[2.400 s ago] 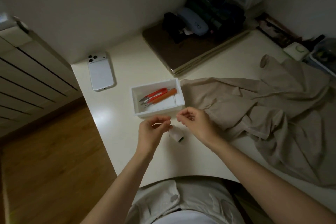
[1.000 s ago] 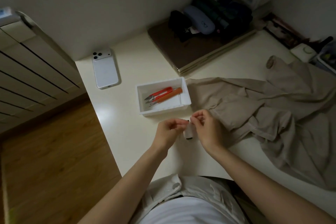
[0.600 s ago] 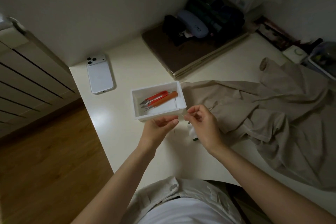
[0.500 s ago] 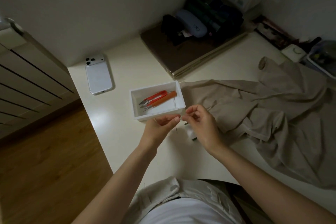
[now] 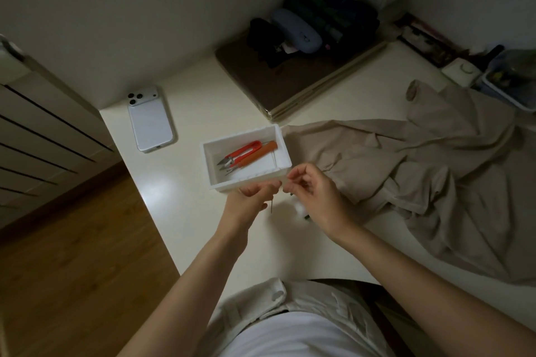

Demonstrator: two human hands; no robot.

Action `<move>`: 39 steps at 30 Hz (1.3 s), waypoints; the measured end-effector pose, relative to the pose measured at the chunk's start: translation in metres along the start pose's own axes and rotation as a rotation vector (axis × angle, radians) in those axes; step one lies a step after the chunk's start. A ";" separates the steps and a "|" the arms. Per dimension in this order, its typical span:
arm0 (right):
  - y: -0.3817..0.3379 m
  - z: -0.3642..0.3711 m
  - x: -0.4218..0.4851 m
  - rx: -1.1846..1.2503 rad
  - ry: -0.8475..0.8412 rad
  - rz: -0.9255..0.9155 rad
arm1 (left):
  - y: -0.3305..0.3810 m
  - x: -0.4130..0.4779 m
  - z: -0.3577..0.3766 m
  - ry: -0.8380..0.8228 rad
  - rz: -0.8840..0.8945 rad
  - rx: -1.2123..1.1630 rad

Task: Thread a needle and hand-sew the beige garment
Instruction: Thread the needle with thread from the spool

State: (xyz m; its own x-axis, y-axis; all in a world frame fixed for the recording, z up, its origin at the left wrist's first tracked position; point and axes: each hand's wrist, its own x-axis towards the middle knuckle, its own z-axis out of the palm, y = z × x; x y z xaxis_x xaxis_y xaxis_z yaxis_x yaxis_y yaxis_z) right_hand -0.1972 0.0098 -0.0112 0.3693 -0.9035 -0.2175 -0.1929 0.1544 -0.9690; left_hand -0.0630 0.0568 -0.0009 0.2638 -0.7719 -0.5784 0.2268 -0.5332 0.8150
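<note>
Both hands meet just in front of the white tray [image 5: 213, 166]. My left hand [image 5: 252, 197] pinches a thin needle [image 5: 271, 206] that hangs downward from its fingertips. My right hand [image 5: 311, 193] pinches something too fine to see, probably thread, close to the left fingertips. A small pale thread spool [image 5: 300, 209] lies on the table under the right hand, mostly hidden. The beige garment [image 5: 420, 180] lies crumpled on the table to the right, apart from both hands.
Red thread snips [image 5: 240, 153] and an orange-handled tool [image 5: 258, 155] lie in the tray. A white phone [image 5: 150, 122] lies face down at the table's back left. A brown board [image 5: 290, 81] with dark pouches sits behind. The table edge drops to wooden floor [image 5: 72, 255] at left.
The hands rose from the spool toward the tray's front edge and stay close together. The needle now hangs down from the left fingertips.
</note>
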 end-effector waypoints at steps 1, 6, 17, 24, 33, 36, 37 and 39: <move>0.000 0.000 0.000 -0.002 -0.006 -0.001 | 0.000 -0.001 -0.001 -0.004 0.001 -0.003; -0.002 0.001 0.000 -0.020 -0.051 -0.011 | -0.001 -0.005 0.000 -0.001 0.022 -0.050; -0.004 0.005 0.001 -0.017 -0.142 0.025 | -0.001 -0.006 0.006 0.067 0.072 -0.056; -0.009 0.004 0.001 -0.080 -0.019 -0.151 | -0.001 -0.008 0.001 0.120 0.080 -0.097; -0.010 0.006 0.001 -0.134 0.072 -0.099 | -0.004 -0.014 -0.007 0.131 0.118 -0.126; -0.011 0.009 -0.002 -0.117 0.066 -0.082 | -0.007 -0.016 -0.010 0.142 0.113 -0.191; -0.010 0.010 -0.003 -0.116 0.069 -0.079 | -0.009 -0.016 -0.010 0.145 0.100 -0.214; -0.010 0.013 -0.004 -0.108 0.076 -0.061 | -0.012 -0.016 -0.011 0.142 0.075 -0.237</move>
State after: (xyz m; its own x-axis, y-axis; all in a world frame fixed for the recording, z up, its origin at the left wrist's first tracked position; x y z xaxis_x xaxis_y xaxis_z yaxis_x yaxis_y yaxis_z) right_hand -0.1846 0.0173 -0.0020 0.3140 -0.9383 -0.1446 -0.2703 0.0576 -0.9610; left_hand -0.0595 0.0790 -0.0018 0.4127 -0.7411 -0.5296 0.4106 -0.3676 0.8344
